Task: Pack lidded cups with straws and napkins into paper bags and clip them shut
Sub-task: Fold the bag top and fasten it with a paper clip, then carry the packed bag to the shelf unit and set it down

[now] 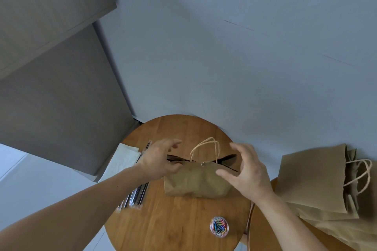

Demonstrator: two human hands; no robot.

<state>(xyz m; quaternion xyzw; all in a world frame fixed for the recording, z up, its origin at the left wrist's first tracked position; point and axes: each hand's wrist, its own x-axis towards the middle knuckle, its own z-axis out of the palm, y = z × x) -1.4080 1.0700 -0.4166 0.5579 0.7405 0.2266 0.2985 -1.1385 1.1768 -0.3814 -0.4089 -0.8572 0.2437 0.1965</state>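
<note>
Beyond the tub of coloured paper clips [219, 226], toward the wall, the paper bag [193, 181] stands on the round wooden surface [173, 220]. One pale paper clip [202, 164] pins its top edge at the middle, below the twisted handles [206, 146]. The left hand [159, 161] is at the left end of the mouth, fingers loosely spread. Whether its thumb presses the paper is hidden. The right hand [251, 171] brackets the right end, thumb and fingers wide apart and not closed on it. The bag's long axis runs left to right across the view. Its mouth faces up and the handles rise toward the wall. Risk noted: the mouth gapes dark on both sides of the single clip, so the closure appears partial. Tugging either end could slide the clip off or tear the edge, and a sideways push could tip the bag. Contents cannot be seen. Wrapped straws [136, 195] lie left of the tub, and spare bags [312, 181] lie to its right.
</note>
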